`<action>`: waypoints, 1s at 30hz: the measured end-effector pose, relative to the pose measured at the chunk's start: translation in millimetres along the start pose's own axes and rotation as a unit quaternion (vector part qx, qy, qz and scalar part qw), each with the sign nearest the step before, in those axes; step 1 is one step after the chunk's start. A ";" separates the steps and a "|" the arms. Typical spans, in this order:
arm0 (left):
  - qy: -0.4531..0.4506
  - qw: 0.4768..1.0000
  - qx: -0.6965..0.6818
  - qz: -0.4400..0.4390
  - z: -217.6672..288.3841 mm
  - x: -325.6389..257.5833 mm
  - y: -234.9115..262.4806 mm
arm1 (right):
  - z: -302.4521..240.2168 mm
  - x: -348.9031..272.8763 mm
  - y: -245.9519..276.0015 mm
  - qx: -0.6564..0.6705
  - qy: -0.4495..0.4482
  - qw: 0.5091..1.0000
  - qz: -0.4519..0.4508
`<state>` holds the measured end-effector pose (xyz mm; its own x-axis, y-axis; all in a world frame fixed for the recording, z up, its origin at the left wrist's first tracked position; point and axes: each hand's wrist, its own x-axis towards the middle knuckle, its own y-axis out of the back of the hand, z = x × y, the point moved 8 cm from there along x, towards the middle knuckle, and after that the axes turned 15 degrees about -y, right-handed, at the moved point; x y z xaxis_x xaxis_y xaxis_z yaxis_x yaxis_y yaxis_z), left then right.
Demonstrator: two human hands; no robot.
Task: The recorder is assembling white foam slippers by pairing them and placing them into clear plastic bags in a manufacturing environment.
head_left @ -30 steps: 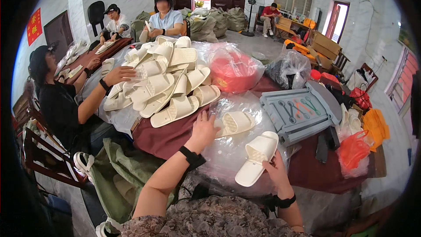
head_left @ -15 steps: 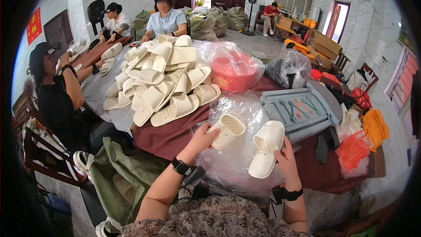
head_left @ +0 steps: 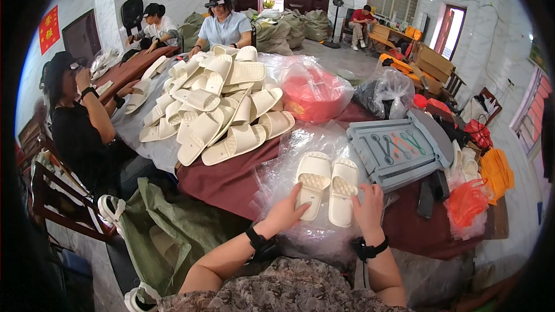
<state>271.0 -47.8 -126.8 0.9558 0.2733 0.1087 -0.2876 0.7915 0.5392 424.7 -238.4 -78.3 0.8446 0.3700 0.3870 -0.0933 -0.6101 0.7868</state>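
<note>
- The pair of cream slippers lies side by side, soles up, on the clear plastic bags at the near edge of the counter.
- The left hand rests its fingers flat along the heel end of the left slipper, fingers together and not wrapped round it.
- The right hand sits just beside the heel of the right slipper; its fingers are slightly apart, and I cannot tell whether they touch the slipper.
- To do the pairing well, I would judge it best to press the two inner edges together so that toes and heels line up evenly.
- Keep both hands low at the heel ends; a push from one side alone would likely skew the pair on the slippery plastic.
- The plastic beneath is crumpled, so smooth it before sliding the pair, or an edge may catch.
- The big slipper pile lies well apart farther up the counter, and the grey tool tray lies near on the right; neither crowds the pair.
- A red basin wrapped in plastic stands beyond.
</note>
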 end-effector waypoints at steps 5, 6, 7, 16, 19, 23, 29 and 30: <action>-0.003 0.999 0.027 0.026 -13.3 -1.1 -9.0 | -20.4 -2.9 -24.1 0.095 -0.058 0.968 -0.225; -0.035 0.996 0.079 0.030 -14.9 2.0 -13.6 | -25.5 -3.5 -27.0 0.050 -0.009 0.978 -0.203; -0.062 0.989 0.130 0.034 -12.0 3.5 -13.9 | -31.7 -3.8 -32.5 0.006 0.040 0.983 -0.179; -0.084 0.988 0.123 0.043 -12.2 -2.2 -17.8 | -41.4 17.3 -81.8 -0.037 0.051 0.984 -0.167; -0.074 0.989 0.124 0.016 -11.6 0.8 -19.6 | -41.0 22.1 -94.5 -0.088 0.072 0.984 -0.134; -0.091 0.984 0.153 0.002 -11.9 0.1 -22.1 | -32.6 30.9 -101.5 -0.150 0.075 0.978 -0.125; -0.123 0.985 0.117 -0.008 -11.0 -0.7 -22.4 | -42.4 39.4 -102.6 -0.147 0.069 0.978 -0.131; -0.112 0.987 0.113 -0.013 -11.0 -1.3 -23.3 | -41.6 40.6 -107.3 -0.148 0.069 0.978 -0.132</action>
<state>275.8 -60.6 -148.7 0.9597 0.1071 0.2599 -0.2657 0.6473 0.7144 447.1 -128.7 -127.0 0.7830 0.5899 0.1974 -0.0481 -0.2589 0.9647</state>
